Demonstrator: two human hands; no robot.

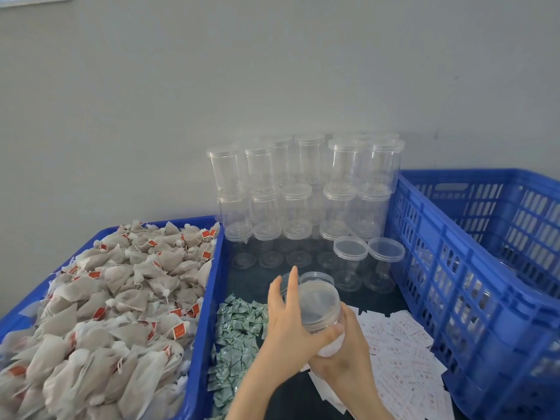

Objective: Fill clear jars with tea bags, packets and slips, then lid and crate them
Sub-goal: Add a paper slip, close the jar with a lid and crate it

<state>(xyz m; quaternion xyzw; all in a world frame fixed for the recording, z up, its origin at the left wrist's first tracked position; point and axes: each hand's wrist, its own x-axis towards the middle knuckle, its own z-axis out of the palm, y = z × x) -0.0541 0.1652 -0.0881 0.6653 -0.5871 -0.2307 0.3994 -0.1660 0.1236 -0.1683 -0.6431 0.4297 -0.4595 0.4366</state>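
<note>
Your right hand (348, 356) is half hidden behind the clear jar (318, 307) it grips from below, tilted above the dark tray floor; whether anything lies inside the jar is blurred. Your left hand (291, 316) lies against the jar's near side, fingers straight, thumb pressed to the wall. The stacked jars (303, 189) by the wall overlap too much to count. You have one heap of tea bags (115, 298), one of green packets (236, 338), one of white slips (403, 356), and one blue crate (472, 268), cut off at the right.
</note>
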